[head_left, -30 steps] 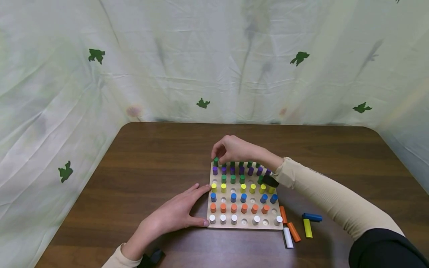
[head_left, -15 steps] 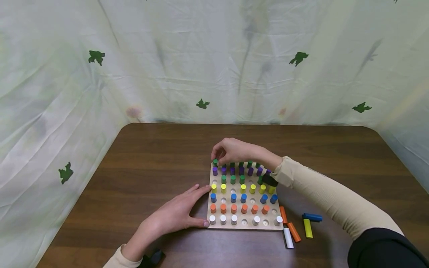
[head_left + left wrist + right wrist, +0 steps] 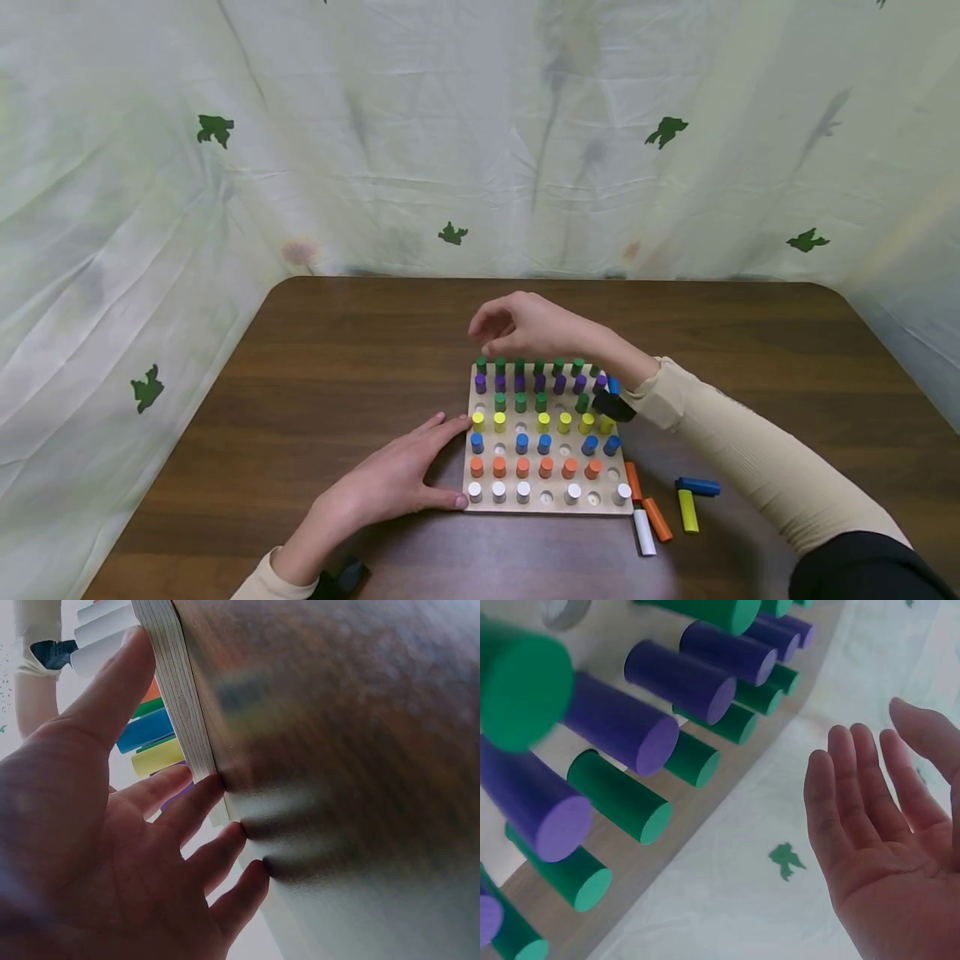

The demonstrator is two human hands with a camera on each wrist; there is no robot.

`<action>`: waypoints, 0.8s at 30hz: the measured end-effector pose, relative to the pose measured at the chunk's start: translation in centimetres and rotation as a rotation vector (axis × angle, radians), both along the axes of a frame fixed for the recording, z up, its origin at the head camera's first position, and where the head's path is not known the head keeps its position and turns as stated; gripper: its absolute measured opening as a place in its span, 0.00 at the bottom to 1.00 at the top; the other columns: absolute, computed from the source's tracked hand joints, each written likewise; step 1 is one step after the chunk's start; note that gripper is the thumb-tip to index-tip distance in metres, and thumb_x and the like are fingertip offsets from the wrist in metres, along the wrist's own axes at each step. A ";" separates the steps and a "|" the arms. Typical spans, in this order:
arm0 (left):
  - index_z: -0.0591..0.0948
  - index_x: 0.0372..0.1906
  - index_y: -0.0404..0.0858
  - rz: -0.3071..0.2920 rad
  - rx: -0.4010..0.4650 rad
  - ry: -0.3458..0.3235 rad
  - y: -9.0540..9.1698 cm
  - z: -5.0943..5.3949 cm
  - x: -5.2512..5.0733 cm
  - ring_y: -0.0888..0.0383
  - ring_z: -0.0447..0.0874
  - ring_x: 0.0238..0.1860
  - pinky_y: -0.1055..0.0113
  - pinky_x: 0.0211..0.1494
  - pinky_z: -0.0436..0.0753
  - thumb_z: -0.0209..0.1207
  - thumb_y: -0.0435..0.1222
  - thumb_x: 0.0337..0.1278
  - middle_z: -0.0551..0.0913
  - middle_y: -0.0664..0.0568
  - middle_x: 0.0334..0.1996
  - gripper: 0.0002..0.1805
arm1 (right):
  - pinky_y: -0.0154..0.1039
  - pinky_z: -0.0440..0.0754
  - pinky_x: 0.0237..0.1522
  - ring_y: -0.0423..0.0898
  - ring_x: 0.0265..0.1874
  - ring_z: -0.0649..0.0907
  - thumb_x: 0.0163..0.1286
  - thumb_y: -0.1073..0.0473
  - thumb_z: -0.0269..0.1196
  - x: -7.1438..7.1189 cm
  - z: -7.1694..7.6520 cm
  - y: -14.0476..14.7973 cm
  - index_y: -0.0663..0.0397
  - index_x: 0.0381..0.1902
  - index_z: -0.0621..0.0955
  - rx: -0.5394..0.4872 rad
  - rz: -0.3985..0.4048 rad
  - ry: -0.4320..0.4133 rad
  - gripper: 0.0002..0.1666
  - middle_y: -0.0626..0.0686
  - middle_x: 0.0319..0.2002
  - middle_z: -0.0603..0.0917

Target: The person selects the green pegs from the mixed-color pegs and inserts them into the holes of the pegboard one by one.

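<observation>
A wooden pegboard [image 3: 555, 507] stands on the table with rows of colored pegs: white nearest, then orange, blue, yellow, green, purple and a second green row farthest. My left hand [image 3: 397, 471] steadies its left edge, thumb at the near corner and straight fingers along the side; the left wrist view shows the fingertips on the table. Above the far edge hovers my right hand [image 3: 532, 325], fingers loosely bent and holding nothing, as the right wrist view confirms. Just below it stands the far-left green peg [image 3: 482, 365] in its hole. Some holes, such as one in the white row, are bare.
Loose pegs lie right of the board: two orange pegs [image 3: 657, 520], a white peg [image 3: 643, 533], a yellow peg [image 3: 688, 511] and a blue peg [image 3: 698, 486]. Another blue peg [image 3: 613, 385] shows beside the right sleeve. A pale curtain [image 3: 360, 167] hangs behind the brown table [image 3: 360, 350].
My right hand has let go of the far-left green peg and lifted up and away from it. The peg stays in the board. My left hand has not moved.
</observation>
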State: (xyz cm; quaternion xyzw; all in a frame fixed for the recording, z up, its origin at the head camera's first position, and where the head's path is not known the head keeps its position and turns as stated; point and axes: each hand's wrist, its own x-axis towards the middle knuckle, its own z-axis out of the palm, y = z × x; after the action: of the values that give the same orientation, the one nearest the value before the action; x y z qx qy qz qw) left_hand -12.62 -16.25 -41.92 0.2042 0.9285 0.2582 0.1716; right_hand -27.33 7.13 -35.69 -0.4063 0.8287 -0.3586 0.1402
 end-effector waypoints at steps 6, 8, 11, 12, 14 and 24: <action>0.62 0.76 0.49 0.008 -0.012 -0.007 -0.1 -0.2 -0.2 0.46 0.51 0.75 0.42 0.68 0.63 0.69 0.60 0.47 0.60 0.46 0.74 0.51 | 0.37 0.82 0.48 0.39 0.44 0.83 0.68 0.60 0.67 1.7 0.0 1.2 0.50 0.52 0.81 -0.069 -0.026 0.015 0.15 0.45 0.45 0.83; 0.62 0.75 0.50 0.008 -0.010 -0.006 -0.1 -0.2 -0.3 0.46 0.51 0.75 0.42 0.68 0.63 0.69 0.60 0.48 0.60 0.46 0.74 0.50 | 0.37 0.82 0.47 0.39 0.44 0.83 0.68 0.60 0.66 2.4 -0.1 1.7 0.49 0.53 0.81 -0.079 -0.045 0.017 0.16 0.46 0.46 0.83; 0.62 0.75 0.49 0.005 -0.011 -0.005 -0.2 -0.2 -0.5 0.45 0.51 0.75 0.42 0.68 0.63 0.69 0.60 0.48 0.60 0.45 0.74 0.50 | 0.40 0.82 0.47 0.40 0.44 0.83 0.68 0.61 0.66 3.4 -0.4 2.6 0.49 0.54 0.80 -0.090 -0.077 0.011 0.17 0.46 0.46 0.83; 0.62 0.75 0.49 0.004 -0.011 -0.003 -0.2 -0.2 -0.6 0.45 0.51 0.75 0.41 0.68 0.63 0.69 0.60 0.48 0.60 0.44 0.74 0.50 | 0.40 0.82 0.46 0.40 0.45 0.82 0.68 0.61 0.66 3.7 -0.5 3.0 0.49 0.55 0.80 -0.093 -0.089 0.009 0.18 0.46 0.47 0.83; 0.62 0.76 0.49 0.004 -0.016 -0.002 -0.3 -0.3 -0.7 0.45 0.51 0.75 0.42 0.68 0.62 0.69 0.60 0.48 0.60 0.44 0.74 0.50 | 0.42 0.82 0.46 0.41 0.45 0.82 0.68 0.60 0.66 4.4 -0.7 3.7 0.49 0.56 0.79 -0.099 -0.111 0.010 0.19 0.47 0.48 0.83; 0.63 0.75 0.48 0.023 -0.022 -0.024 -0.9 0.1 -0.6 0.46 0.54 0.75 0.44 0.68 0.64 0.67 0.56 0.54 0.61 0.45 0.73 0.45 | 0.50 0.79 0.50 0.43 0.49 0.80 0.69 0.50 0.66 8.5 -1.8 6.9 0.43 0.59 0.78 -0.080 -0.287 0.079 0.22 0.42 0.53 0.80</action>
State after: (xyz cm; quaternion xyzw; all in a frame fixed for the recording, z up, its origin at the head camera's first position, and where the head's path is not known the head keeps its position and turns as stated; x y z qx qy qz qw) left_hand -13.26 -17.11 -41.86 0.1886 0.9315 0.2522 0.1822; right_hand -18.85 14.07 -37.54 -0.3025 0.8681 -0.3917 0.0384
